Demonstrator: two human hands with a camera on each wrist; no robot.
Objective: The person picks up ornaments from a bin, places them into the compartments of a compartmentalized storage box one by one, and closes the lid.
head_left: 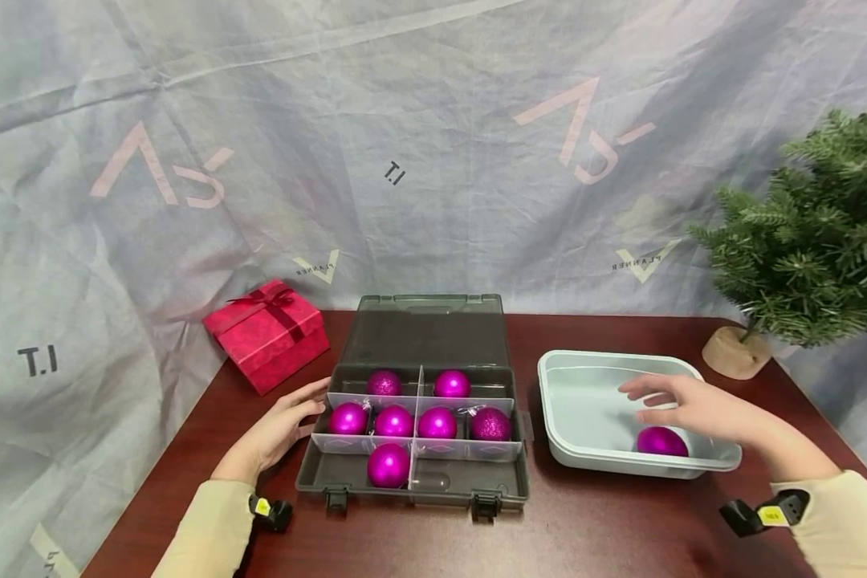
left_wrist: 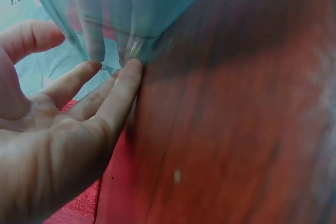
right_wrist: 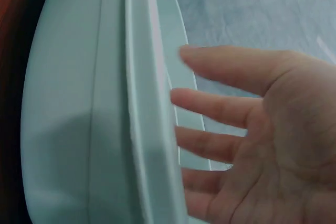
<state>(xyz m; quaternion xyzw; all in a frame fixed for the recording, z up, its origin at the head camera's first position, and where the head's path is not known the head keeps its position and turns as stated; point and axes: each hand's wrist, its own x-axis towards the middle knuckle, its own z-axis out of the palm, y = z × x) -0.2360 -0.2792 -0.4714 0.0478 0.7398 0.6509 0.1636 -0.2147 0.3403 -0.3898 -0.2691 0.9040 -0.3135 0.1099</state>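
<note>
Head view: a grey cloth (head_left: 433, 104) hangs behind everything, printed with pink, yellow and black marks. Before it lies the dark red worktop (head_left: 477, 542). A green tree (head_left: 809, 233) on a round wooden base fills the far right. The case (head_left: 470, 475) stands at the centre with its smoky lid thrown back to the far side, its two latches facing near. Right of it sits the pale tub (head_left: 585, 401), and at the far left a red gift box (head_left: 267, 341) with a dark bow.

The right hand (head_left: 697, 401) hangs over the right part of the tub, fingers spread and holding nothing. The left hand (head_left: 280, 429) is at the left side of the case, its fingers extended and slightly apart, tips at the wall; the left wrist view is blurred, so I cannot tell how firmly they touch.

Smallest are the purple balls. Seven are in the case: one in each far compartment, two in each middle one, and one in the near left compartment, beside the central divider. Some are glittery, others smooth. One more ball (head_left: 662, 442) lies in the near right of the tub, below the right hand.
</note>
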